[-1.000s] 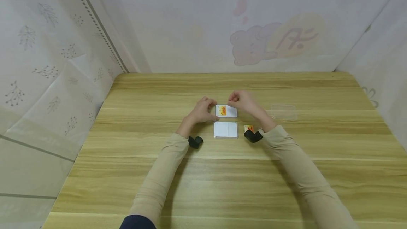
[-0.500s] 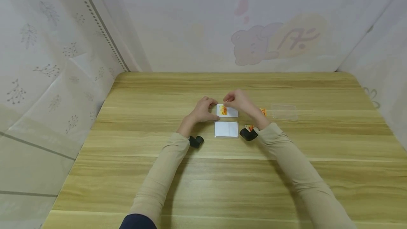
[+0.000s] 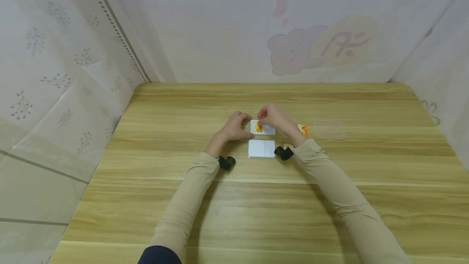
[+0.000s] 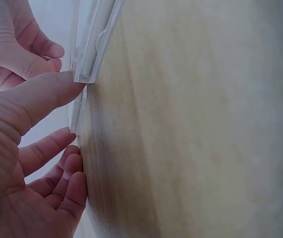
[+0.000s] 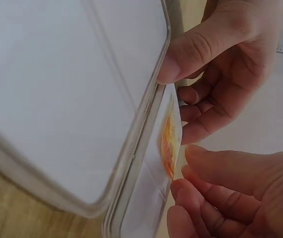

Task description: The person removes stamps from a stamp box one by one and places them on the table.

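Observation:
In the head view, a far white flat case (image 3: 269, 131) bears a small orange-and-yellow picture card (image 3: 258, 128) on its left half. My left hand (image 3: 233, 127) holds this case at its left end, thumb at the near edge and forefinger at the far edge. From the right, my right hand (image 3: 274, 117) reaches over it. The right wrist view has the right thumb and forefinger pinching the orange picture card (image 5: 169, 146) by one end. A second white case (image 3: 261, 148), with a clear rim, lies nearer to me.
Right of the cases are another orange picture card (image 3: 303, 129) and a clear plastic cover (image 3: 329, 129) on the wooden table (image 3: 234, 207). A further small card (image 3: 287, 146) is partly hidden behind the black wrist camera (image 3: 283, 153). A printed curtain (image 3: 220, 31) hangs behind.
The right hand has shifted left, its fingers now over the upper right part of the picture card. Another orange card has come into view beside the right wrist. The left hand keeps its place.

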A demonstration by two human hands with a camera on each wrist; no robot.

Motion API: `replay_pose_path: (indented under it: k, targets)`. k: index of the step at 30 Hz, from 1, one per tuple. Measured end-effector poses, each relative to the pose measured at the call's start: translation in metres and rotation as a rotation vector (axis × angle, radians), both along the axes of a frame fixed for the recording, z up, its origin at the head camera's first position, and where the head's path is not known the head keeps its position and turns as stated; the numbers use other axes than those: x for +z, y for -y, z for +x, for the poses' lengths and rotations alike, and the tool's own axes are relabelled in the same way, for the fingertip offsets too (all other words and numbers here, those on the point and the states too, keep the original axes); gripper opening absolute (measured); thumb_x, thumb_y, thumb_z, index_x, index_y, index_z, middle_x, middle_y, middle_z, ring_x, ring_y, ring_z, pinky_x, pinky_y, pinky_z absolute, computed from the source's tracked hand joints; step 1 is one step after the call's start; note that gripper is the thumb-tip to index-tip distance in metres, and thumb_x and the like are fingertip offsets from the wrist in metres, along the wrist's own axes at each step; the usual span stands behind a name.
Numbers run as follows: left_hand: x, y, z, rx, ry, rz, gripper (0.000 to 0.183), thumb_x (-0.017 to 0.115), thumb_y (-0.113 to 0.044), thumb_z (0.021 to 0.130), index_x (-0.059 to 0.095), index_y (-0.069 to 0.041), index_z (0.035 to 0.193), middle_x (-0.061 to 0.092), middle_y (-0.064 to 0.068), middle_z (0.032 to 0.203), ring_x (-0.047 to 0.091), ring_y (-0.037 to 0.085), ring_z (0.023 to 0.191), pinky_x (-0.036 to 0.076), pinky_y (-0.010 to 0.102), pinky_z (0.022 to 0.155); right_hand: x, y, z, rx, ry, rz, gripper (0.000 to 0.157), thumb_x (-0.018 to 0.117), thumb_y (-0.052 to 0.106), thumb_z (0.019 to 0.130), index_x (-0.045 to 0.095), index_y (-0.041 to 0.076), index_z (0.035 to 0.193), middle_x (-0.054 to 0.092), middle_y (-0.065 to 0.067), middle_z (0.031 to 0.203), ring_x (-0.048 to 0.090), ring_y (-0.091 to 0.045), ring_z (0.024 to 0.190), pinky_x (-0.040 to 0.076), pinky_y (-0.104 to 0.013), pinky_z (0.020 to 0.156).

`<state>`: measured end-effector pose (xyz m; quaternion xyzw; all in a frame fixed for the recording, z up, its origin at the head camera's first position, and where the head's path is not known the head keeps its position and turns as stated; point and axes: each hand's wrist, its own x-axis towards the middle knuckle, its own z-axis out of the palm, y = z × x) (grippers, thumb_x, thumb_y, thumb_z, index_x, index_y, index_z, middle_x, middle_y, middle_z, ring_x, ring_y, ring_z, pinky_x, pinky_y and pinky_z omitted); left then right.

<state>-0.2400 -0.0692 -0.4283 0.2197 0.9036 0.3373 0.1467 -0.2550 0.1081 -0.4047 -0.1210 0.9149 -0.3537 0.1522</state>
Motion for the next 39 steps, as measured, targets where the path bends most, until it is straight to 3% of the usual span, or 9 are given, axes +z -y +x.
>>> replay_pose_path:
  k: [14, 31, 39]
  targets:
    - [0.0000, -0.0002, -0.0002, 0.010, 0.007, 0.000, 0.059, 0.078, -0.018, 0.075, 0.054, 0.002, 0.125, 0.048, 0.015, 0.117, 0.044, 0.027, 0.107, 0.038, 0.036, 0.094, -0.0042, 0.0027, -0.0030, 0.006, -0.026, 0.050, 0.008, 0.071, -0.002, 0.075, 0.064, -0.003, 0.078, 0.058, -0.007, 0.071, 0.049, -0.017, 0.067, 0.040, -0.024, 0.060]
    - [-0.0014, -0.0011, 0.0003, 0.008, -0.005, -0.011, 0.061, 0.079, -0.017, 0.073, 0.053, 0.002, 0.125, 0.048, 0.015, 0.115, 0.045, 0.026, 0.105, 0.039, 0.035, 0.093, -0.0021, 0.0064, -0.0004, 0.015, -0.052, 0.088, 0.011, 0.070, -0.005, 0.074, 0.059, -0.001, 0.077, 0.057, -0.009, 0.076, 0.048, -0.021, 0.072, 0.039, -0.026, 0.062]
    - [-0.0007, -0.0006, 0.0005, 0.011, 0.002, -0.002, 0.061, 0.078, -0.017, 0.074, 0.053, 0.003, 0.125, 0.048, 0.016, 0.115, 0.045, 0.027, 0.107, 0.039, 0.035, 0.094, -0.0034, 0.0068, -0.0004, -0.018, -0.032, 0.063, 0.009, 0.068, -0.006, 0.074, 0.062, -0.001, 0.079, 0.060, -0.011, 0.079, 0.050, -0.020, 0.072, 0.041, -0.026, 0.062]
